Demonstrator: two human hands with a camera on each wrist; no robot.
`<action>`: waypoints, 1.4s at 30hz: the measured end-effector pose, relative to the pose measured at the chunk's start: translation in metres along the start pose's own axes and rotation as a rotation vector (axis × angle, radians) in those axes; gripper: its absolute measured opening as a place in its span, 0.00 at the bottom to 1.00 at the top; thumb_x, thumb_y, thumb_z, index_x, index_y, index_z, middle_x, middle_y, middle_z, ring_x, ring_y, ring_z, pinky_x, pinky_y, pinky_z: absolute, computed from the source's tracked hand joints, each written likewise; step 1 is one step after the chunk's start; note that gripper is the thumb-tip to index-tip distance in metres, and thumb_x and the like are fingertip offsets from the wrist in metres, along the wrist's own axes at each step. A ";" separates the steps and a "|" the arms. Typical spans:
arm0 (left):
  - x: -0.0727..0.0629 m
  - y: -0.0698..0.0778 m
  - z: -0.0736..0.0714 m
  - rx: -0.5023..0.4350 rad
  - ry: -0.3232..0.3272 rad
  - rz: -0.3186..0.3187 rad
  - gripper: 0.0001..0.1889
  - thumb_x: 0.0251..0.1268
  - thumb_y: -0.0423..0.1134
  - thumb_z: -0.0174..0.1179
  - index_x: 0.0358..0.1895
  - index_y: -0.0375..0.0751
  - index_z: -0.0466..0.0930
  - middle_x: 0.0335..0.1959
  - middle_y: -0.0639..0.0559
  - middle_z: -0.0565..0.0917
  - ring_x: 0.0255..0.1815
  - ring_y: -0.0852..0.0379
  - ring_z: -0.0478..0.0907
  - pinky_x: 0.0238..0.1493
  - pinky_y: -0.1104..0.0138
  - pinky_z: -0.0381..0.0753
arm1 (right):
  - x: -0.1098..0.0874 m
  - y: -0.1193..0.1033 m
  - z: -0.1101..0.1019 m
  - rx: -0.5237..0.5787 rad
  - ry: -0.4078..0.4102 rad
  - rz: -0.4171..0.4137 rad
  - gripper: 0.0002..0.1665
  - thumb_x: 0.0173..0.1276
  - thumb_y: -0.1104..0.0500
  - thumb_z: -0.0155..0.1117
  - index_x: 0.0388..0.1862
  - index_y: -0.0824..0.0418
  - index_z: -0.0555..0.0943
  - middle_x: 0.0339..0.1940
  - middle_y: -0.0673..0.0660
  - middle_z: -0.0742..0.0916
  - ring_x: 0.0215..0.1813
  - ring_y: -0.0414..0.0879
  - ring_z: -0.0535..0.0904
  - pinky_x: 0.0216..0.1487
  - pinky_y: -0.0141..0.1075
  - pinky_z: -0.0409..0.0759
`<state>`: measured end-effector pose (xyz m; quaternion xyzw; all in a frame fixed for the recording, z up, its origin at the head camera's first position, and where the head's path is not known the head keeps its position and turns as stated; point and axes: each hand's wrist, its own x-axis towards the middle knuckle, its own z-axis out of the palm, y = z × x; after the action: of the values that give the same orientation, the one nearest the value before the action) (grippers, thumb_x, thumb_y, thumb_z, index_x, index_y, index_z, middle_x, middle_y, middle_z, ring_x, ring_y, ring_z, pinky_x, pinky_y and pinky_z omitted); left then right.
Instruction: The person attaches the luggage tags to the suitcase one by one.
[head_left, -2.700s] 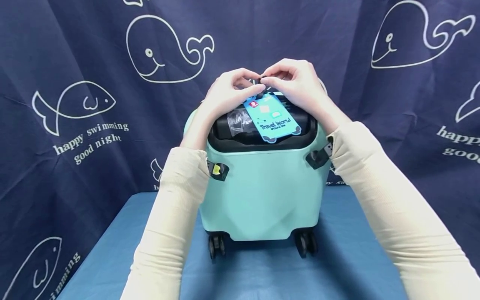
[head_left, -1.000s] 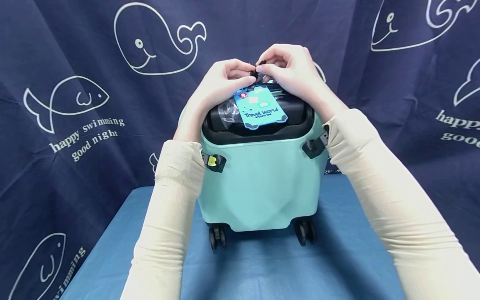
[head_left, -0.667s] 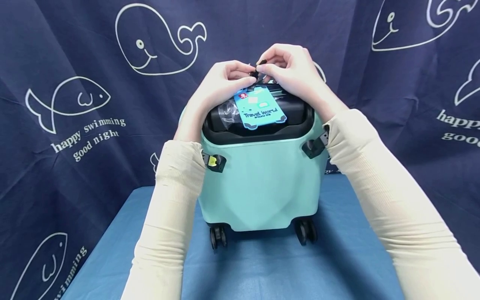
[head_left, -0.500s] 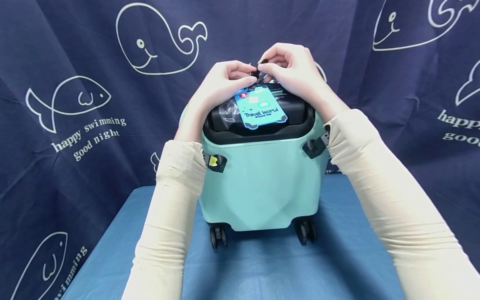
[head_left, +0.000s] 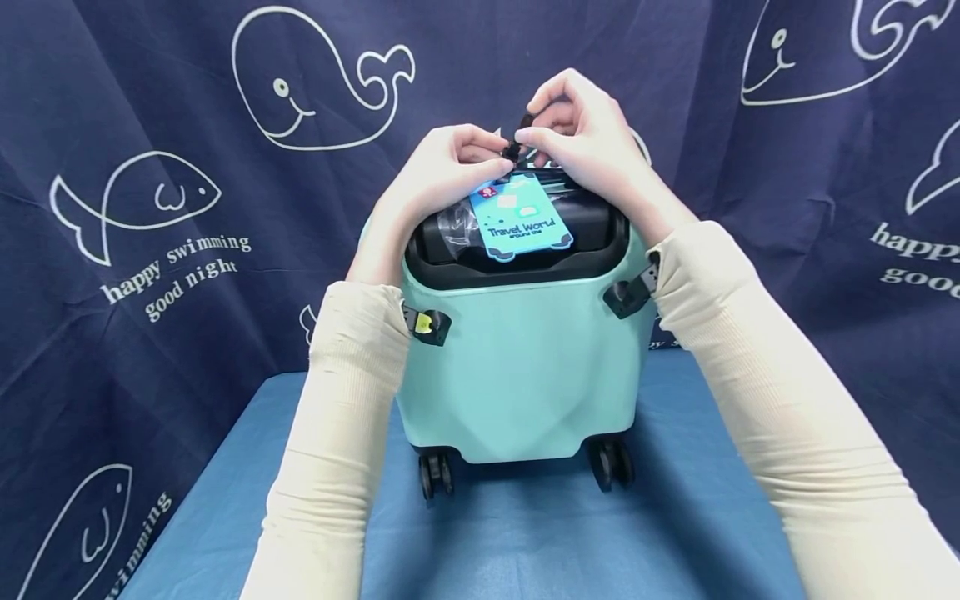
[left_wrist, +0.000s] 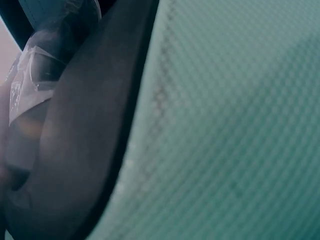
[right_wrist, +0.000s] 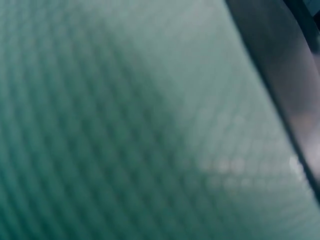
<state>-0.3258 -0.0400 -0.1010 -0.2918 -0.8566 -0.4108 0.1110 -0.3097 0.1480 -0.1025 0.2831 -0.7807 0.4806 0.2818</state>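
A mint-green suitcase (head_left: 525, 375) stands upright on its wheels in the head view. A blue luggage tag (head_left: 525, 218) printed "Travel World" lies over its black top panel (head_left: 517, 273). My left hand (head_left: 438, 173) pinches a small black strap (head_left: 512, 152) just above the tag. Between thumb and fingers of my right hand (head_left: 588, 133), the strap's upper end is pinched, with the index finger raised. Both wrist views are filled by the textured green shell (left_wrist: 230, 120) and black trim (right_wrist: 285, 65); the fingertips do not show there.
Clear plastic film (head_left: 459, 227) wraps part of the suitcase's black top handle. Black camera mounts (head_left: 431, 325) sit at both wrists. A blue cloth (head_left: 487, 542) covers the table, and a navy curtain (head_left: 465, 50) with white whale and fish drawings hangs behind.
Since the earliest frame, the suitcase and hands sit higher in view. My right index finger has lifted, and more black strap shows between the hands.
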 end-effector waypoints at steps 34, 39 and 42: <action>0.000 0.001 0.001 0.038 0.016 0.015 0.17 0.64 0.41 0.58 0.54 0.39 0.76 0.50 0.47 0.82 0.47 0.61 0.79 0.52 0.75 0.72 | 0.007 0.001 -0.003 -0.233 -0.122 0.092 0.16 0.64 0.51 0.62 0.38 0.64 0.84 0.20 0.42 0.80 0.27 0.38 0.73 0.35 0.28 0.68; 0.000 0.002 0.002 0.019 0.012 0.015 0.17 0.64 0.40 0.58 0.54 0.38 0.76 0.51 0.47 0.82 0.48 0.60 0.79 0.52 0.74 0.72 | 0.007 -0.001 -0.005 -0.228 -0.157 0.132 0.16 0.66 0.51 0.60 0.39 0.63 0.83 0.23 0.43 0.81 0.31 0.40 0.73 0.37 0.28 0.67; 0.000 0.002 0.003 0.006 0.007 0.014 0.17 0.64 0.40 0.58 0.55 0.38 0.75 0.51 0.46 0.82 0.48 0.60 0.79 0.52 0.75 0.72 | 0.006 -0.001 -0.006 -0.194 -0.187 0.156 0.14 0.68 0.51 0.58 0.38 0.61 0.81 0.27 0.46 0.81 0.34 0.41 0.73 0.40 0.28 0.66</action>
<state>-0.3246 -0.0368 -0.1009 -0.2959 -0.8554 -0.4086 0.1174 -0.3123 0.1517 -0.0953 0.2365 -0.8659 0.3950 0.1957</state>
